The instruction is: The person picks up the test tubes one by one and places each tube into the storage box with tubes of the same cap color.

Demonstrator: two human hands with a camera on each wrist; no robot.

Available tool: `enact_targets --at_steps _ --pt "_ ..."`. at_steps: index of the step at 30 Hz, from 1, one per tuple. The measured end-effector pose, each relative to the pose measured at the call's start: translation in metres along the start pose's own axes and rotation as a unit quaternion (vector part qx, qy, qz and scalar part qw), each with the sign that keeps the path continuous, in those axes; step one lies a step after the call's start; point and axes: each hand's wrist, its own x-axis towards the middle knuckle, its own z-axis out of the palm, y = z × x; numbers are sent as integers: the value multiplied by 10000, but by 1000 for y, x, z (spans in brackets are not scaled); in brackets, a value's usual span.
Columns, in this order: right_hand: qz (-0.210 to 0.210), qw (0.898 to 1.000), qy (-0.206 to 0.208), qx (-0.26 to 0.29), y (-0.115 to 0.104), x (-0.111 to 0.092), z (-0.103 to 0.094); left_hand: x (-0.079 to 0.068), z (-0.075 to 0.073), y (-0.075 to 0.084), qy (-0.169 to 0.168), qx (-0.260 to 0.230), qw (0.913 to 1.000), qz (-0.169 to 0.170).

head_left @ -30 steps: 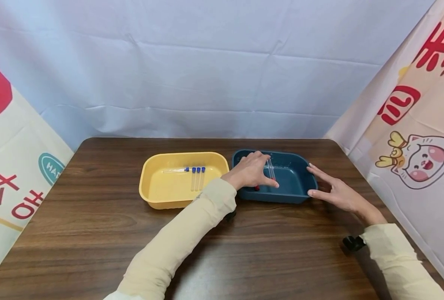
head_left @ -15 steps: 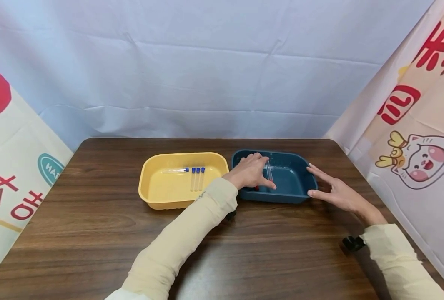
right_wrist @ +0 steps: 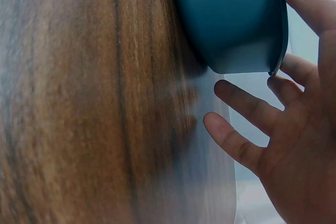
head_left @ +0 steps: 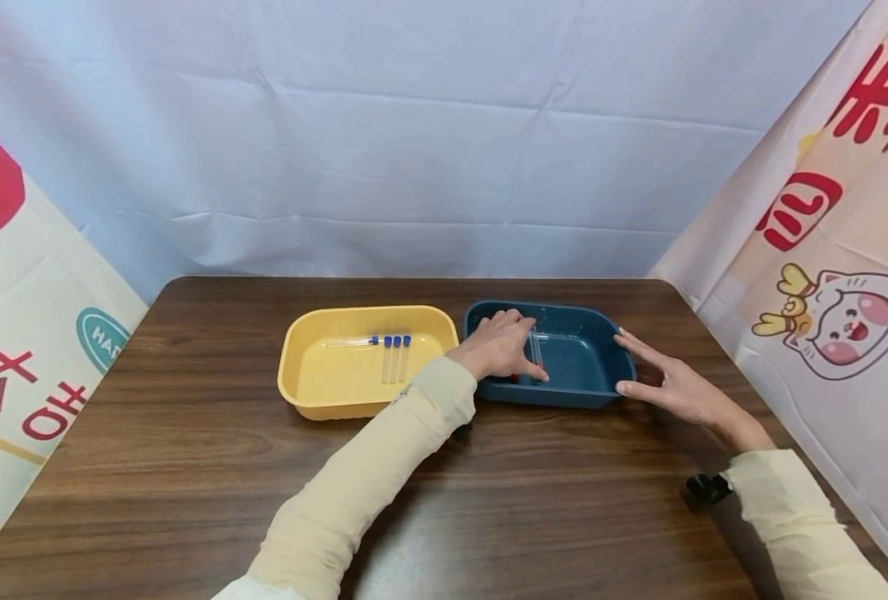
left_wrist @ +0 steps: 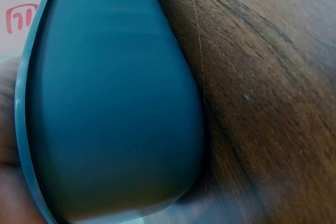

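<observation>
My left hand (head_left: pixel 498 343) reaches into the blue tray (head_left: pixel 586 398), holding a clear test tube (head_left: pixel 536 346) lengthwise between fingertips and thumb. Red shows at the tube's near end, beside the thumb. A red cap (head_left: pixel 514 377) peeks out below the palm, and the hand hides the tray's left part. At the tray's right end my right hand (head_left: pixel 672 385) touches the rim with thumb and fingertips, fingers spread and fairly straight. The right wrist view shows the thumb on the rim and two fingers reaching past the tray. In the left wrist view the tray's outer wall (left_wrist: pixel 115 98) covers most of the hand.
Left of the blue tray stands a yellow tray (head_left: pixel 293 396). In it lie three blue-capped test tubes (head_left: pixel 394 360) side by side and one blue-capped test tube (head_left: pixel 349 342) turned sideways. Both trays rest on a brown wooden table (head_left: pixel 211 467); a pale cloth (head_left: pixel 413 133) hangs behind.
My left hand has shifted slightly left and lower into the blue tray, carrying the test tube along. The right hand stays at the tray's right end.
</observation>
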Motion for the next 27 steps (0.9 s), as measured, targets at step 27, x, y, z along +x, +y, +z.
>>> enact_targets --at_steps 27 --pt "-105 9999 10 82 -2 -2 0 0 1 -2 157 -192 9997 -15"
